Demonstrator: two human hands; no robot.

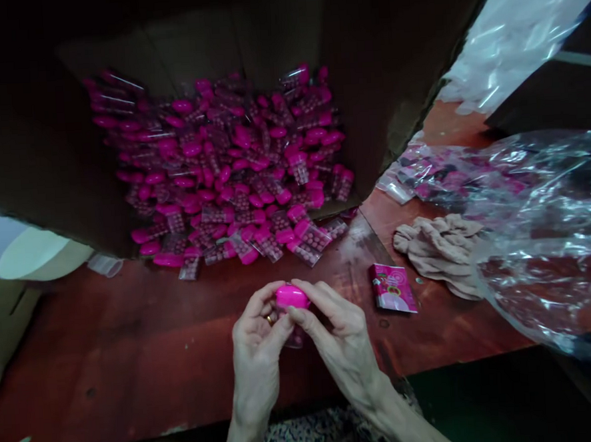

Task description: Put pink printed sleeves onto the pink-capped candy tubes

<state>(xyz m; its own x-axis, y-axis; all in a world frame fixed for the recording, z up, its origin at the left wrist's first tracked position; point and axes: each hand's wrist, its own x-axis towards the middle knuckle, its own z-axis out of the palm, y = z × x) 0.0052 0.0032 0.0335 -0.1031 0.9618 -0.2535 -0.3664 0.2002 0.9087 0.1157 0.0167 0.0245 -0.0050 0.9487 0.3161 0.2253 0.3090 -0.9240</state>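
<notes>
The left hand and the right hand jointly pinch one pink-capped container between fingertips and thumbs. The container is positioned above the near middle of the red table, cap on the far side, its clear body partly hidden by the thumbs. On the far side, a cardboard box opens toward the person and holds a pile of similar containers, which spills at its near edge. Right of the hands lies a pink printed packet; farther right, a beige cloth adjoins clear plastic sheeting.
</notes>
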